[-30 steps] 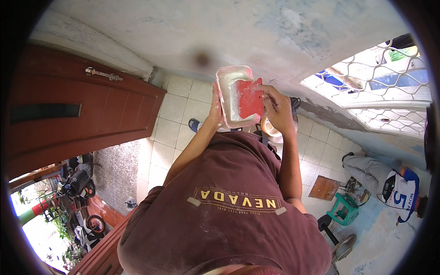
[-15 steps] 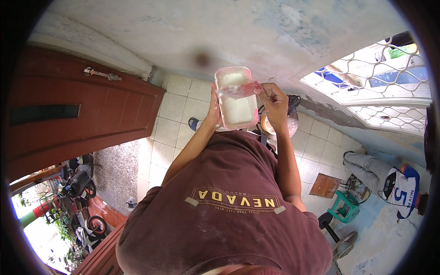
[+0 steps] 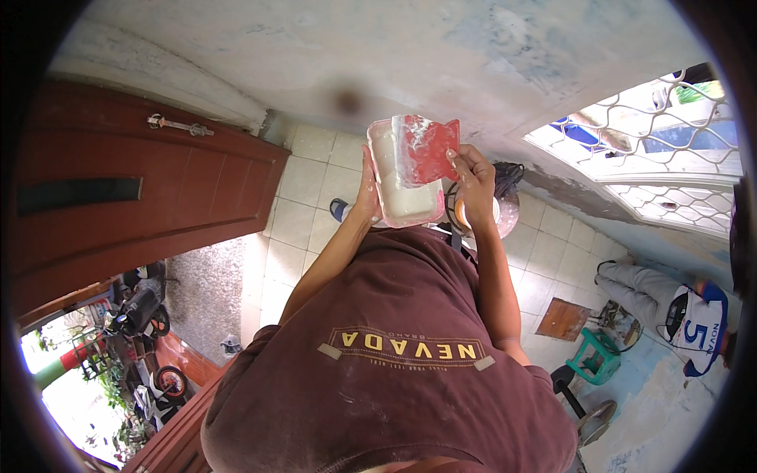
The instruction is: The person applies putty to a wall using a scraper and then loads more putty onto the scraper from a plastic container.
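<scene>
Nearest, a maroon T-shirt [image 3: 394, 394] with a yellow print covers the person's torso, a forearm extending from either side. Beyond it, at center, is a shallow, round-cornered plastic tray [image 3: 413, 222] holding smooth white paste [image 3: 412, 203]. The left hand [image 3: 368, 189] is clamped on the tray's left long side, some of its fingers hidden. The right hand [image 3: 475, 180], thumb and fingers together, pinches the right edge of a red flat spreader [image 3: 432, 154]. The spreader lies over the far half of the tray, its left part coated white; contact with the tray cannot be determined. Behind the right forearm, a round container [image 3: 509, 214] is partly concealed. Below are pale floor tiles [image 3: 300, 180] and, left of center, a dark sandal [image 3: 338, 209]. Farther right: a green plastic stool [image 3: 610, 359], a co-worker [image 3: 635, 292] in gray trousers, and a white-grilled window [image 3: 670, 180]. Farther left: a reddish-brown panelled door [image 3: 229, 181] and, outdoors, a motorcycle [image 3: 138, 311]. A patchy, pale wall [image 3: 315, 47] occupies the far side.
</scene>
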Action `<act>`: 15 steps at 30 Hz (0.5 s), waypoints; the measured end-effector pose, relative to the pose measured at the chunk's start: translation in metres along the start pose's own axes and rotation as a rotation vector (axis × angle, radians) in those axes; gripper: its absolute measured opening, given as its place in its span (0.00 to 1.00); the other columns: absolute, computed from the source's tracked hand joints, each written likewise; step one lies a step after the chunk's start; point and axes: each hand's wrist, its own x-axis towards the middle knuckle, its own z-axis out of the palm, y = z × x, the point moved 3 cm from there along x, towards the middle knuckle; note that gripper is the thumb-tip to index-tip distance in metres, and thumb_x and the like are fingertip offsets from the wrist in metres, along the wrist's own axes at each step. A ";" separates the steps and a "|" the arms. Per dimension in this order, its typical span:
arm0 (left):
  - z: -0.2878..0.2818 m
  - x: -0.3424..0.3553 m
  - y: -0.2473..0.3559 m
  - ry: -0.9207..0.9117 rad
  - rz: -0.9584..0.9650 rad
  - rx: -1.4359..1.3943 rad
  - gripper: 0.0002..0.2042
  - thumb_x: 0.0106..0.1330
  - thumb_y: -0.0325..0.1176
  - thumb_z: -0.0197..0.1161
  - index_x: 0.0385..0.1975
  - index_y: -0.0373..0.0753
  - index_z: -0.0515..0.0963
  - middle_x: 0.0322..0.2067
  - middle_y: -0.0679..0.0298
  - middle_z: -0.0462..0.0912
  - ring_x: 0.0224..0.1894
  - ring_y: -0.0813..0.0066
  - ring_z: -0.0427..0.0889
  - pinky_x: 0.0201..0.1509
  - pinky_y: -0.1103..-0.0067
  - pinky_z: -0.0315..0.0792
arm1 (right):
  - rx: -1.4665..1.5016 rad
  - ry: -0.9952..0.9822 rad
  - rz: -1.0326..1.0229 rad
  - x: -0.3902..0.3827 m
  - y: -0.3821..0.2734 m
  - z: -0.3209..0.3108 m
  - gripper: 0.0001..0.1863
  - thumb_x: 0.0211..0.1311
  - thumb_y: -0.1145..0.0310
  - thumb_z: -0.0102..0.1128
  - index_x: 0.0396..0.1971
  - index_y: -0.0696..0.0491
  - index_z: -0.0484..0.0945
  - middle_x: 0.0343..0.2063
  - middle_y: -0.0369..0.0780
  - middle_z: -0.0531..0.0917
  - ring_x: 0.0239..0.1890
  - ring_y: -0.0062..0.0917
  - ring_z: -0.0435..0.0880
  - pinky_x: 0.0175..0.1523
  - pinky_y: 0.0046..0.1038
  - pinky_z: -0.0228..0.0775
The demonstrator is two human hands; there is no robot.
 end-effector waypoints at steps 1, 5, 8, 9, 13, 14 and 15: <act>-0.003 0.000 0.000 -0.003 -0.011 -0.006 0.43 0.70 0.74 0.44 0.74 0.45 0.62 0.66 0.59 0.73 0.65 0.64 0.76 0.70 0.64 0.73 | -0.004 0.002 0.005 0.000 0.000 -0.001 0.06 0.73 0.71 0.60 0.38 0.57 0.83 0.30 0.27 0.81 0.31 0.08 0.68 0.38 0.18 0.57; -0.001 0.001 0.003 0.004 -0.011 0.051 0.44 0.70 0.74 0.43 0.75 0.46 0.60 0.67 0.59 0.72 0.66 0.64 0.75 0.70 0.63 0.72 | -0.046 0.025 -0.006 0.004 0.004 -0.006 0.06 0.73 0.70 0.60 0.37 0.57 0.83 0.29 0.26 0.80 0.30 0.08 0.67 0.37 0.17 0.55; 0.000 0.005 0.003 0.001 0.004 0.061 0.44 0.70 0.74 0.43 0.76 0.46 0.58 0.68 0.59 0.71 0.66 0.64 0.74 0.70 0.64 0.72 | -0.057 0.041 0.044 0.004 -0.002 -0.006 0.06 0.72 0.70 0.61 0.36 0.56 0.83 0.27 0.25 0.79 0.28 0.07 0.65 0.35 0.17 0.53; 0.004 0.006 0.004 -0.005 0.008 0.066 0.44 0.71 0.74 0.42 0.76 0.46 0.58 0.68 0.59 0.71 0.67 0.64 0.74 0.71 0.64 0.71 | -0.054 0.046 0.076 0.003 -0.006 -0.006 0.06 0.72 0.71 0.61 0.36 0.56 0.83 0.26 0.24 0.79 0.28 0.07 0.65 0.34 0.17 0.53; 0.013 0.004 0.007 0.028 0.017 0.119 0.44 0.71 0.74 0.42 0.76 0.46 0.58 0.68 0.60 0.70 0.67 0.64 0.74 0.71 0.64 0.71 | -0.034 0.054 0.053 0.004 0.000 -0.009 0.05 0.71 0.71 0.62 0.36 0.55 0.84 0.26 0.24 0.79 0.27 0.06 0.65 0.33 0.17 0.52; 0.016 0.004 0.009 0.049 0.024 0.141 0.44 0.71 0.74 0.42 0.76 0.46 0.58 0.68 0.60 0.70 0.67 0.64 0.74 0.71 0.64 0.71 | -0.027 0.052 0.057 0.004 -0.001 -0.009 0.05 0.71 0.71 0.62 0.36 0.55 0.84 0.26 0.24 0.80 0.27 0.06 0.65 0.33 0.17 0.53; 0.019 0.004 0.011 0.077 0.034 0.171 0.44 0.71 0.74 0.42 0.76 0.46 0.58 0.69 0.60 0.70 0.67 0.64 0.74 0.71 0.64 0.71 | -0.020 0.050 0.061 0.004 -0.002 -0.009 0.05 0.71 0.71 0.62 0.36 0.56 0.84 0.27 0.25 0.80 0.27 0.06 0.66 0.34 0.17 0.53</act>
